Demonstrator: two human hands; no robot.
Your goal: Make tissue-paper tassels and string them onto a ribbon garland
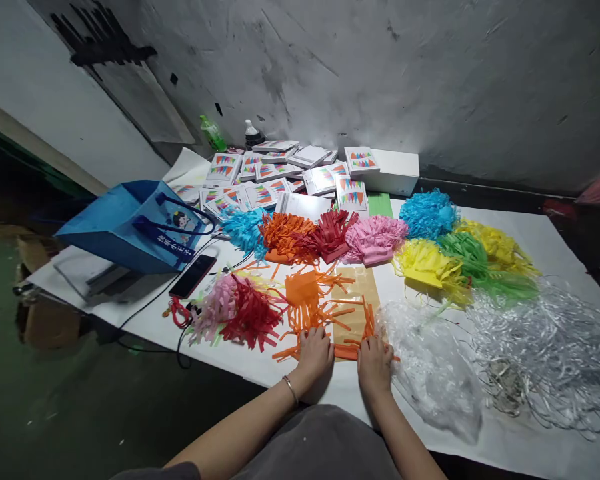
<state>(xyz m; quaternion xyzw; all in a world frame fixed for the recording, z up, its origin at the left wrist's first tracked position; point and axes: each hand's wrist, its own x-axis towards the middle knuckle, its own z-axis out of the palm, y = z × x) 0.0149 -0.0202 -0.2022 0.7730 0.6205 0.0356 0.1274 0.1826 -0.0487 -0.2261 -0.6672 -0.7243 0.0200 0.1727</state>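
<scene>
Both hands, left hand (314,352) and right hand (374,363), press flat, unclenched, on orange fringe strips (330,320) just ahead of them; sorted colour bundles (375,239) (many) beyond, looks midway.

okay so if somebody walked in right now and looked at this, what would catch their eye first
Most likely the row of bright fringed paper bundles across the middle of the white sheet, running from blue and orange through pink to yellow and green. Next, the left hand and right hand pressing on orange fringe strips at the near edge. A blue bag lies at the left.
</scene>
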